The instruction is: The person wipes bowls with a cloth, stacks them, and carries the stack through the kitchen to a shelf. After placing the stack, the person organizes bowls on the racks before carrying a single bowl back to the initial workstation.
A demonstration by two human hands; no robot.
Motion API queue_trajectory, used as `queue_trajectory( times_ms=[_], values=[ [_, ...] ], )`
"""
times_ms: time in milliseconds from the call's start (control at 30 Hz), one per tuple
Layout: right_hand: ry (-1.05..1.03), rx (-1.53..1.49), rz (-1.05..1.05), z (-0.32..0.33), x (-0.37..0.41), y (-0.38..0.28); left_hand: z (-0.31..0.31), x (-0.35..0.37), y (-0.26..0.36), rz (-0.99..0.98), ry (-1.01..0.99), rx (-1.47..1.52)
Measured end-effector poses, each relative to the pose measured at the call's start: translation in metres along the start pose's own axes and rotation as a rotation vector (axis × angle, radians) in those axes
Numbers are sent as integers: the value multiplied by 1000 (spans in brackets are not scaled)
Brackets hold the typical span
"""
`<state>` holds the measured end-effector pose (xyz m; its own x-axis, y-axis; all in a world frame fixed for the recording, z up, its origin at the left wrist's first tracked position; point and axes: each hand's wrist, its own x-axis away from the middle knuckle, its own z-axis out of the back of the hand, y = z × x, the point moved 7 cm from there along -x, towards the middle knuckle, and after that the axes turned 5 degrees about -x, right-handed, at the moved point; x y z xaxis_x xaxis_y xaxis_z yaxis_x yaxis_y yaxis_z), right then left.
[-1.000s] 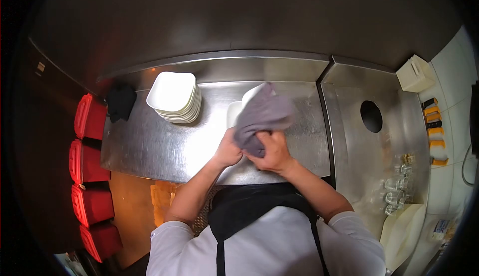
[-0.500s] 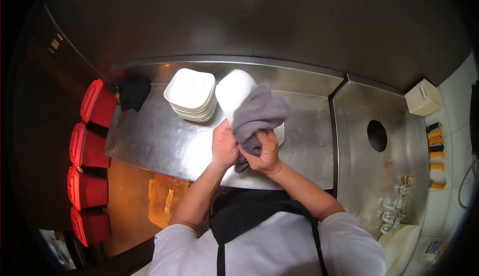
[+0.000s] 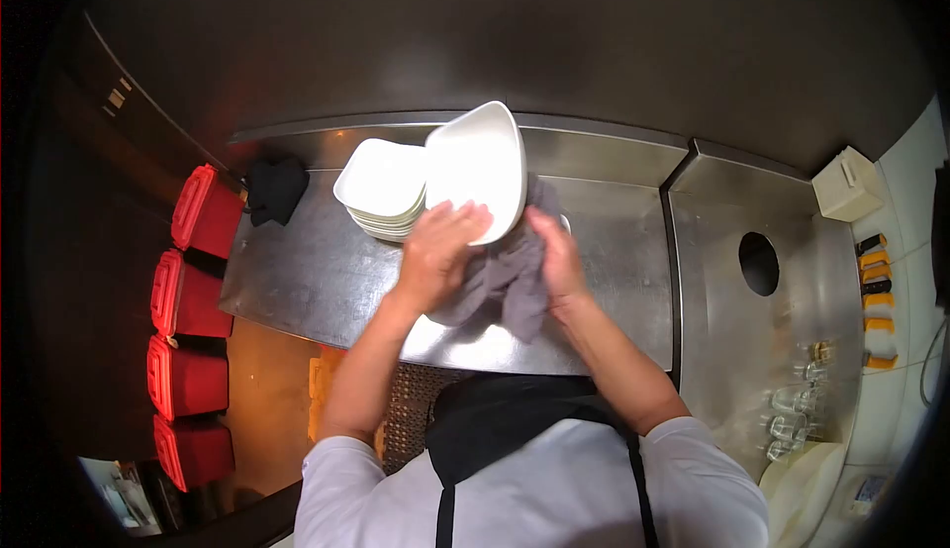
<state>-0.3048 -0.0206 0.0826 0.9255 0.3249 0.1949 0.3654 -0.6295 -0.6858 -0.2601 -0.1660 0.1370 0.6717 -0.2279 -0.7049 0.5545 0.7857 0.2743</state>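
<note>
Plainly, the left hand (image 3: 435, 256) grips the white bowl (image 3: 482, 164) at its near rim, fingers curled over it; the bowl tilts up above the counter (image 3: 317, 281), long axis pointing away, just right of the stack of bowls (image 3: 381, 187); the right hand (image 3: 556, 256) clutches the grey cloth (image 3: 507, 289) beneath it.

A stainless-steel table (image 3: 327, 271) runs along a dark wall, its raised back ledge (image 3: 594, 152) catching the light. A stack of white square bowls (image 3: 381, 177) stands near the far edge, with a black cloth (image 3: 275, 190) bunched at the far left corner. To the right, an adjoining steel section (image 3: 732, 350) has a round hole (image 3: 759, 263), with clear glasses (image 3: 792, 419) clustered at its near end.
</note>
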Motion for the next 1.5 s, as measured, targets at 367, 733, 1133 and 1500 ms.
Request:
queue_trajectory(
  times_ms=[367, 733, 1133, 1500],
  values=[
    [8, -101, 164, 57, -4, -58, 57, 37, -157, -56, -492, -456],
    [-175, 619, 347, 47, 3, -84, 54, 25, -94, 68, -16, -463],
    [-552, 1650, 193, 66, -51, 82, -146, 133, -20, 727, 18, 220],
    [-156, 800, 459, 37, -39, -74, -136, 127, -24, 692, -92, 242]
  ],
)
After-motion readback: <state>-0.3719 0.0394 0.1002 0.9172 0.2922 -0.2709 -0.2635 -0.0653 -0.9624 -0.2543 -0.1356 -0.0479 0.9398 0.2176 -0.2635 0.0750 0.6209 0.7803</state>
